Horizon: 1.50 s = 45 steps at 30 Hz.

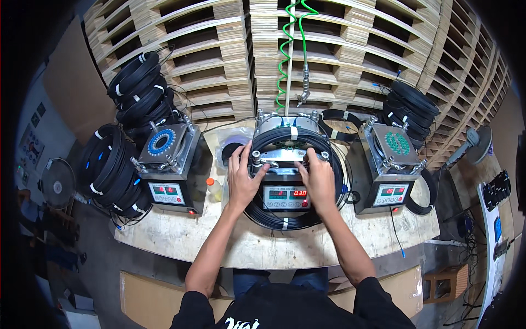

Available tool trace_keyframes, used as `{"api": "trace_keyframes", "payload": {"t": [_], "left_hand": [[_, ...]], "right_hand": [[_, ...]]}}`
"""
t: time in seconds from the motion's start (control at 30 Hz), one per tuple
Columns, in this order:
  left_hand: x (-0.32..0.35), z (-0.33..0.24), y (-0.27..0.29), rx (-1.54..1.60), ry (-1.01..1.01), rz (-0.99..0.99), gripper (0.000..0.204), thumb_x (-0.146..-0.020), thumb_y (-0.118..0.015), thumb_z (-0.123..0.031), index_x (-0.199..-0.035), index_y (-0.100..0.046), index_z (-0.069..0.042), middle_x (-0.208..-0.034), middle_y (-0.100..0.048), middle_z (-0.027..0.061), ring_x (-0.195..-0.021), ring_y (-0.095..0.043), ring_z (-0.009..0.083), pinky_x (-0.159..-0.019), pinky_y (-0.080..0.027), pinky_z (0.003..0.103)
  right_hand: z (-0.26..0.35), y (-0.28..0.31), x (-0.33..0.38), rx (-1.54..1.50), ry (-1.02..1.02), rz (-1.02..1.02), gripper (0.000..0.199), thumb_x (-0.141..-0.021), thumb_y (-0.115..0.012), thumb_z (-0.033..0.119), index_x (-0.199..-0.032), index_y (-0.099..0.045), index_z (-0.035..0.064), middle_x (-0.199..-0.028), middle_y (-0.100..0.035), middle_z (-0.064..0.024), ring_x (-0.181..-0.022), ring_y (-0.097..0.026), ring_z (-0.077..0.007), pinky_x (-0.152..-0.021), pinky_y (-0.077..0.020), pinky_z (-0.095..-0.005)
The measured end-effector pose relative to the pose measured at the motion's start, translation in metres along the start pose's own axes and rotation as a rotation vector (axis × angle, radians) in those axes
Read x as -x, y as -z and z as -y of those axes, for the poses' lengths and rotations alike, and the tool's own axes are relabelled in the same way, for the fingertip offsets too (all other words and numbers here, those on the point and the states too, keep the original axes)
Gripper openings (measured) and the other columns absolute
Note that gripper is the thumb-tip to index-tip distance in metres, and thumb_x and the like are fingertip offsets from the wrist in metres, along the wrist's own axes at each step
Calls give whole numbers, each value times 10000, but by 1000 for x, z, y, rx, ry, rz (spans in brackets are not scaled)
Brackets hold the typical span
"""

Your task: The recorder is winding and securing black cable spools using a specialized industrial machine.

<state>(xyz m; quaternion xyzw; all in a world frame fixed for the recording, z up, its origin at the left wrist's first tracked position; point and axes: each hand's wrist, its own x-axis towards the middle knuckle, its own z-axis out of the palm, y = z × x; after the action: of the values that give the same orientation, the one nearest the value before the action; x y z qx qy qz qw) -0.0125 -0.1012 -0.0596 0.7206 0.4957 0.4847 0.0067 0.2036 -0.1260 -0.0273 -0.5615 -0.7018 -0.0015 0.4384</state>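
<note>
My left hand (243, 176) and my right hand (316, 178) rest on the top of the middle metal machine (285, 189), fingers curled over its clamp bar (282, 162). A black cable coil (285, 219) loops around this machine and lies on the bench. A red digital display sits on the machine's front, between my wrists. Whether my fingers grip the bar or only press on it is unclear.
Two similar machines stand at left (167, 167) and right (392, 164) on the wooden bench (263, 247). Stacks of black cable coils (139, 90) (411, 109) flank them. A green coiled air hose (290, 49) hangs above. Wooden pallets (350, 49) form the back wall. A small bottle (213, 189) stands left of the middle machine.
</note>
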Motion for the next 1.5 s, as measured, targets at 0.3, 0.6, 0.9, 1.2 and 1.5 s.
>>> {"api": "trace_keyframes", "payload": {"t": [0.3, 0.6, 0.9, 1.2, 1.5], "left_hand": [[-93, -27, 18, 213, -54, 44, 488, -992, -619, -347, -1324, -577, 8, -1287, -590, 238, -1194, -591, 405, -1016, -461, 435], [-172, 0, -43, -105, -88, 676, 339, -972, -640, -286, -1205, -673, -42, -1041, -698, 272, -1018, -654, 465, -891, -524, 520], [-199, -12, -56, -341, -470, 899, 298, -911, -720, -243, -967, -706, 49, -971, -709, 263, -934, -702, 421, -787, -574, 494], [-226, 6, -58, -147, -595, 993, 183, -918, -669, -135, -942, -680, 46, -771, -700, 219, -749, -717, 331, -640, -553, 437], [-164, 7, 23, 382, 159, 374, 372, -1010, -619, -319, -1175, -716, 0, -797, -693, 37, -747, -576, 93, -678, -465, 307]], "right_hand": [[-31, 25, -188, 52, 326, 413, 340, -819, -811, 180, -1067, -674, -9, -861, -712, -165, -778, -690, -271, -681, -534, -404], [-50, -53, -220, 359, 268, 1031, 262, -806, -740, 2, -1063, -690, -2, -894, -721, -174, -809, -722, -288, -652, -581, -410], [-60, -22, -204, 90, 142, 939, 141, -883, -690, 59, -952, -603, -27, -854, -684, -210, -795, -677, -358, -693, -525, -443], [-68, -29, -174, -3, 296, 593, 193, -823, -709, -67, -958, -575, -39, -894, -673, -261, -883, -639, -480, -683, -465, -499], [-81, 29, -138, -370, 11, 114, 242, -928, -706, 178, -1054, -749, -24, -862, -762, -173, -785, -735, -197, -720, -549, -332]]}}
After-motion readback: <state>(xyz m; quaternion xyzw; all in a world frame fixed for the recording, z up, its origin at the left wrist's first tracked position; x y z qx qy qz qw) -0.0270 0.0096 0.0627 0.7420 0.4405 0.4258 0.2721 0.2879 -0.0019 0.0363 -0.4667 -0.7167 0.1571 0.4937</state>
